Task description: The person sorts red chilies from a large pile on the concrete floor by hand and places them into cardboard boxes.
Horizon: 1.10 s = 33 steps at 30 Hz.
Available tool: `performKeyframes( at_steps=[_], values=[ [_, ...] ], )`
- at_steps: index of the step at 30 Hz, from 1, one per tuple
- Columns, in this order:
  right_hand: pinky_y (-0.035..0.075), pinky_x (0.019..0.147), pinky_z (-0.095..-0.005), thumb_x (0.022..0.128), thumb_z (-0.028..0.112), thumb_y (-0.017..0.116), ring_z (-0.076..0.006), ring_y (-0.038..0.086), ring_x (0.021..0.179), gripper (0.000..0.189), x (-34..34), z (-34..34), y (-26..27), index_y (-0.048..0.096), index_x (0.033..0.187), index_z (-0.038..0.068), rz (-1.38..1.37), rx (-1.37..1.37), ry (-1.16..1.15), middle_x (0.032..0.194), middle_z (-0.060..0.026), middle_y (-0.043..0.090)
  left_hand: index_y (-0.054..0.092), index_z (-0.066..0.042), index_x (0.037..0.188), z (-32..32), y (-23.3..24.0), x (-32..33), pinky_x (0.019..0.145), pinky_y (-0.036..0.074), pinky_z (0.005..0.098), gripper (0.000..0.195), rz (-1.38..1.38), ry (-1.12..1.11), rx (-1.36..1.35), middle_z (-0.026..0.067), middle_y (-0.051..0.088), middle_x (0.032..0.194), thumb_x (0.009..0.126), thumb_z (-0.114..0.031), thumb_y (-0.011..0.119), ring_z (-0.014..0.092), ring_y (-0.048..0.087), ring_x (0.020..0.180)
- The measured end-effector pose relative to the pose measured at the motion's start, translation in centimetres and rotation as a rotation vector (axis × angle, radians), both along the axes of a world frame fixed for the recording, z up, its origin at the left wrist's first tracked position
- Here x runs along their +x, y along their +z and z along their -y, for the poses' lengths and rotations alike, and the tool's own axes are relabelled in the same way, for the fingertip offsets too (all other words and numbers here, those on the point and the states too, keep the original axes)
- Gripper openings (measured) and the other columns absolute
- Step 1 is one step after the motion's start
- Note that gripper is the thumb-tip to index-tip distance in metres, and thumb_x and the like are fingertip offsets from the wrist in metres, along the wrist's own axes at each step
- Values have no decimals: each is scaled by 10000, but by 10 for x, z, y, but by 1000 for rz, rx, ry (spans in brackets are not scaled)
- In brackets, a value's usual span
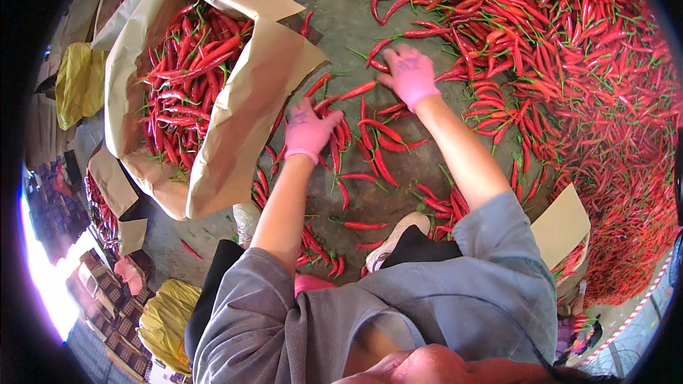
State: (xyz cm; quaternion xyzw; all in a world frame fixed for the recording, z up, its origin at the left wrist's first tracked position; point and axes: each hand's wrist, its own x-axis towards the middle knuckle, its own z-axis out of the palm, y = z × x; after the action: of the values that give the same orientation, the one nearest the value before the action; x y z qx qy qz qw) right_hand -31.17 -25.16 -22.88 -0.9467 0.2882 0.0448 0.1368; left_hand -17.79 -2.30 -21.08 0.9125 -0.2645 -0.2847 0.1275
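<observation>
My left hand (311,127), in a pink glove, reaches down over red chili peppers on the floor; its fingers touch or cover some of them, and a grip cannot be made out. My right hand (408,72), gloved alike, is farther forward with its fingertips at a red chili pepper (380,66) near the pile's edge; it is slightly blurred. Loose red chili peppers (385,129) with green stems lie between and below the hands. To the left of my left hand stands a large brown paper bag (235,133), its top spread wide, with many red chili peppers (187,82) inside.
A big heap of red chili peppers (565,53) spreads over the right side. Another paper bag (563,226) stands at the lower right, and one more (113,184) at the left. Yellow plastic bags (80,85) and stacked brown crates (125,325) are at the left. My shoe (397,237) rests among peppers.
</observation>
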Motion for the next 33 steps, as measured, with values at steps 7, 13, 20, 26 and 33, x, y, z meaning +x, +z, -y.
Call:
performKeyframes(
  at_steps=[7, 13, 20, 26, 33],
  values=[
    [558, 871, -460, 900, 356, 699, -326, 685, 1072, 370, 11, 52, 32, 628, 1206, 161, -57, 254, -144, 1158, -143, 649, 617, 37, 1276, -20, -1, 21, 831, 524, 386, 480, -509, 433, -247, 194, 717, 1096, 893, -245, 688, 267, 691, 954],
    [551, 891, -458, 847, 377, 724, -363, 658, 1077, 427, 0, 108, 17, 669, 1188, 125, -35, -129, -124, 1207, -157, 636, 649, -49, 1145, 69, 1, -12, 1020, 458, 467, 348, 199, -675, -284, 163, 678, 1127, 818, -146, 718, 376, 601, 1135],
    [494, 815, -461, 779, 323, 740, -312, 630, 1001, 335, -72, 22, 11, 666, 1065, 165, -36, -38, 302, 1011, -83, 644, 630, -38, 1075, 87, 12, 35, 904, 514, 460, 275, 15, -216, -419, 184, 664, 1070, 831, -142, 705, 401, 639, 1027],
    [511, 930, -448, 801, 276, 705, -340, 627, 1093, 302, -80, 32, 9, 703, 1061, 123, 37, 137, -46, 1183, -109, 651, 676, -75, 1177, -43, 12, -7, 965, 521, 431, 385, -23, 49, -239, 188, 666, 1153, 799, -123, 728, 354, 653, 1086],
    [561, 789, -462, 834, 295, 727, -340, 697, 912, 335, -81, -79, 31, 648, 1104, 115, -140, 230, 95, 1006, -165, 681, 646, -114, 1121, -58, -18, -74, 879, 532, 455, 393, 96, -344, 125, 149, 668, 1089, 767, -239, 763, 345, 664, 1026]
  ],
)
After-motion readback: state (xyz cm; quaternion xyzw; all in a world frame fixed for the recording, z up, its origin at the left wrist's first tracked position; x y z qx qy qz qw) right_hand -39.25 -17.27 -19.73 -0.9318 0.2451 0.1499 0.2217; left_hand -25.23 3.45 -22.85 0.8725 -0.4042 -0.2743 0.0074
